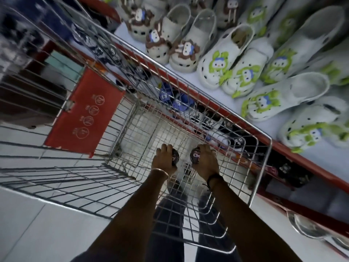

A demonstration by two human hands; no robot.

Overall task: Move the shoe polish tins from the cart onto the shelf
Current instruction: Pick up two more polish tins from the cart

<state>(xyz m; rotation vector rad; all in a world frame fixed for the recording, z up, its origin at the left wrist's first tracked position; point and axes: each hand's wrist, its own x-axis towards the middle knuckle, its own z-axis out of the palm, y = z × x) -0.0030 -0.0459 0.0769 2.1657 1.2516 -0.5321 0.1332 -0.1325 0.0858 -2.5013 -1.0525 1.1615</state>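
Inside cart: both hands low over the basket floor, lifting stock out.
Left hand: fingers curled round one tin.
Right hand: fingers wrapped on another tin.
Shelf, right: clogs fill it, so placement likely elsewhere.

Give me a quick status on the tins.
Left hand and right hand each grip a tin, inside the cart. Shelf crowded with clogs.

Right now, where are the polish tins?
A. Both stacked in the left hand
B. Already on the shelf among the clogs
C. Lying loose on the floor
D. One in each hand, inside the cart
D: the left hand grips one tin and the right hand another tin, both low inside the wire cart.
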